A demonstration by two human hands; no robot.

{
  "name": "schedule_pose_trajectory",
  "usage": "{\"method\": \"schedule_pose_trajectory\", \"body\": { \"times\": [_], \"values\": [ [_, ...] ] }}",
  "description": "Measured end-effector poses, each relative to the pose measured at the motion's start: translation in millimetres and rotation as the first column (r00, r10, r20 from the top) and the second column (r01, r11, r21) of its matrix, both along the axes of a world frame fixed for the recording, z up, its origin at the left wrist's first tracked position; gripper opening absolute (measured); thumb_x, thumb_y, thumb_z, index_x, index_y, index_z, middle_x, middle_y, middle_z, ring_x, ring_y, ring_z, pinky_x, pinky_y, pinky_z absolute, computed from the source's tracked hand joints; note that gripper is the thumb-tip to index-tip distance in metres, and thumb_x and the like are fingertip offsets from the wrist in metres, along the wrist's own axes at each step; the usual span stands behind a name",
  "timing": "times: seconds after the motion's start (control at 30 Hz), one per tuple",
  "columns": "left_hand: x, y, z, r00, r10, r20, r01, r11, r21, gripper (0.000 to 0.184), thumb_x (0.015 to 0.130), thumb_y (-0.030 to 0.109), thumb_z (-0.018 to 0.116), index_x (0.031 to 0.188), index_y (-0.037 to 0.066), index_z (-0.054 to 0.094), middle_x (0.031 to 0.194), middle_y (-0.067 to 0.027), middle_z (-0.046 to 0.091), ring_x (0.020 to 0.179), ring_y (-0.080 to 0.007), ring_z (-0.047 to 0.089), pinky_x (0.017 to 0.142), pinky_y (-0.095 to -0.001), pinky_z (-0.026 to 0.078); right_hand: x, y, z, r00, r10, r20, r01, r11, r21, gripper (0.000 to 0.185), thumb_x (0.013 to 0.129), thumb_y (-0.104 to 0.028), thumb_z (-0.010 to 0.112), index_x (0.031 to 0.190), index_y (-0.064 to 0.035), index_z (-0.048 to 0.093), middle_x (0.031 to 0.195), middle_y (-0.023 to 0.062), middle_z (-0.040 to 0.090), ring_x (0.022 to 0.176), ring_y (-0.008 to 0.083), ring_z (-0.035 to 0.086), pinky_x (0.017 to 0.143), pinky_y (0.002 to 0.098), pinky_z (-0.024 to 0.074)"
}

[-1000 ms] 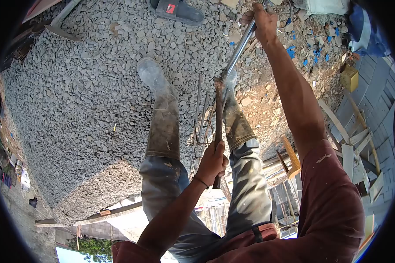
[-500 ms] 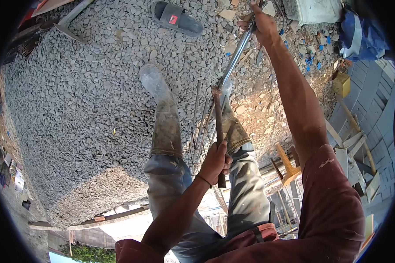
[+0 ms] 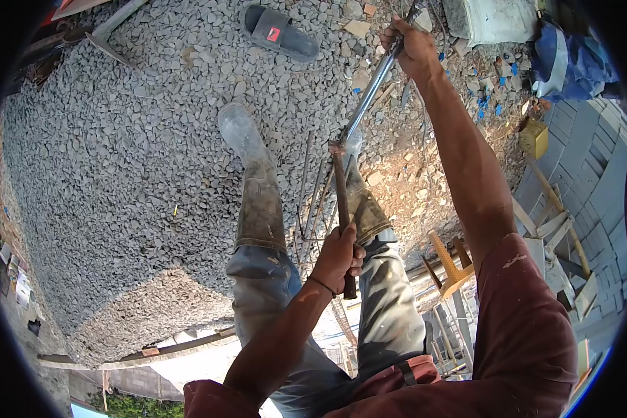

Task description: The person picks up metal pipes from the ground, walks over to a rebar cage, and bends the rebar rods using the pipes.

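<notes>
My left hand (image 3: 336, 261) is wrapped round the dark handle of a hammer-like tool (image 3: 341, 191), held upright in the view between my legs. Its rusty head lies at the lower end of a shiny metal bar (image 3: 373, 92); whether they touch I cannot tell. Up at the top right of centre, my right hand (image 3: 412, 50) grips the bar near its upper end, with the arm stretched out. Thin rusty rods (image 3: 315, 195) lie beside the tool, over the gravel near my right boot (image 3: 362, 202).
Grey gravel (image 3: 139, 153) spreads left and ahead, with a dark sandal (image 3: 282, 33) on it. A pale sack (image 3: 491, 21), blue plastic (image 3: 578, 63), a yellow block (image 3: 533, 137) and scrap wood (image 3: 554, 233) lie right. A yellowish perforated piece (image 3: 451, 268) is near my right leg.
The view has shifted, so more of the sandal shows. Both hands keep their grips; the tool's head and the bar's lower end now appear slightly lower and further left.
</notes>
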State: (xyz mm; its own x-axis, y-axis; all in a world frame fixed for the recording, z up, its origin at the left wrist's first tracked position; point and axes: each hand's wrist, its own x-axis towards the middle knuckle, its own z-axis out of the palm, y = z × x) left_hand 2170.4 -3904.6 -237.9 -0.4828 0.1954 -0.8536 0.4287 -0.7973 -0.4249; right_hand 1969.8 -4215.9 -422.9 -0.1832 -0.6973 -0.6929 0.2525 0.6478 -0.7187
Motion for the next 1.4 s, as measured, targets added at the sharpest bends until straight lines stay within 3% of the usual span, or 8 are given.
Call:
{"method": "schedule_pose_trajectory", "body": {
  "times": [0.23, 0.3, 0.4, 0.7, 0.8, 1.23, 1.3, 1.4],
  "values": [
    [7, 1, 4, 0.998, -0.051, 0.025, 0.052, 0.998, -0.032, 0.02, 0.103, 0.034, 0.047, 0.097, 0.017, 0.04, 0.061, 0.0005, 0.043, 0.042, -0.006, 0.034, 0.037, -0.0244, 0.03, 1, -1, 4, 1.0, 0.017, 0.004, -0.017, 0.999, 0.028, 0.018, 0.096, -0.015, 0.062, 0.095, 0.0032, 0.059, 0.077, 0.0125, 0.061, 0.069, 0.0231, 0.063, 0.06, 0.0341, 0.0528],
    [9, 4, 4, 0.996, -0.082, 0.029, 0.083, 0.996, -0.035, 0.02, 0.103, 0.034, 0.047, 0.097, 0.017, 0.039, 0.061, 0.0006, 0.043, 0.042, -0.0061, 0.034, 0.037, -0.0246, 0.03, -3, -2, 2, 0.998, 0.048, 0.046, -0.05, 0.998, 0.042, 0.019, 0.097, -0.019, 0.062, 0.095, -0.0003, 0.058, 0.079, 0.0086, 0.06, 0.073, 0.0209, 0.063, 0.072, 0.0345, 0.0574],
    [7, 10, 2, 0.995, -0.099, 0.032, 0.1, 0.994, -0.032, 0.02, 0.103, 0.034, 0.047, 0.097, 0.017, 0.039, 0.061, 0.0008, 0.043, 0.043, -0.0064, 0.035, 0.037, -0.0248, 0.03, -5, -1, 2, 0.997, 0.073, 0.04, -0.075, 0.996, 0.051, 0.019, 0.097, -0.019, 0.062, 0.095, -0.0006, 0.057, 0.078, 0.0078, 0.059, 0.072, 0.021, 0.062, 0.073, 0.0357, 0.0573],
    [9, 16, -5, 1.0, -0.016, -0.004, 0.016, 0.999, -0.044, 0.021, 0.103, 0.035, 0.048, 0.094, 0.018, 0.04, 0.062, 0.0005, 0.045, 0.043, -0.0067, 0.038, 0.037, -0.0244, 0.031, 2, 6, 1, 0.998, 0.059, -0.019, -0.059, 0.998, -0.005, 0.021, 0.101, -0.016, 0.051, 0.091, 0.0008, 0.059, 0.069, 0.0085, 0.056, 0.064, 0.0195, 0.057, 0.055, 0.0318, 0.0475],
    [6, 12, -5, 0.998, -0.058, 0.029, 0.06, 0.997, -0.051, 0.022, 0.103, 0.035, 0.047, 0.093, 0.018, 0.039, 0.062, 0.0006, 0.045, 0.043, -0.0066, 0.038, 0.037, -0.0243, 0.032, 7, 6, 12, 0.999, 0.03, 0.016, -0.029, 0.999, -0.013, 0.013, 0.099, -0.006, 0.051, 0.091, 0.0023, 0.058, 0.072, 0.0082, 0.057, 0.064, 0.0196, 0.057, 0.054, 0.0326, 0.0473],
    [7, 18, -8, 1.0, -0.029, 0.008, 0.029, 0.999, -0.029, 0.021, 0.103, 0.035, 0.048, 0.093, 0.018, 0.039, 0.063, 0.0004, 0.044, 0.044, -0.0065, 0.037, 0.038, -0.0245, 0.031, 5, 3, 6, 0.998, -0.021, 0.054, 0.021, 1.0, 0.008, 0.011, 0.099, -0.006, 0.05, 0.096, 0.0023, 0.056, 0.074, 0.0076, 0.055, 0.064, 0.0196, 0.056, 0.055, 0.0331, 0.0481],
    [8, 17, -9, 1.0, 0.007, -0.012, -0.007, 1.0, -0.019, 0.022, 0.103, 0.036, 0.048, 0.092, 0.018, 0.039, 0.063, 0.0002, 0.044, 0.044, -0.0062, 0.037, 0.038, -0.0242, 0.031, 0, -2, -1, 0.997, 0.033, 0.067, -0.034, 0.999, 0.017, 0.018, 0.098, -0.015, 0.06, 0.094, 0.0029, 0.058, 0.076, 0.0095, 0.057, 0.07, 0.0224, 0.06, 0.061, 0.0358, 0.0524],
    [11, 15, -11, 0.999, 0.024, -0.025, -0.024, 1.0, 0.004, 0.023, 0.103, 0.037, 0.048, 0.092, 0.018, 0.04, 0.063, 0.0004, 0.044, 0.044, -0.006, 0.038, 0.038, -0.0238, 0.031, 1, 0, 2, 0.998, 0.054, 0.035, -0.054, 0.998, 0.022, 0.022, 0.099, -0.02, 0.058, 0.092, 0.0011, 0.058, 0.073, 0.0084, 0.056, 0.067, 0.0209, 0.058, 0.06, 0.0346, 0.051]
  ]
}}
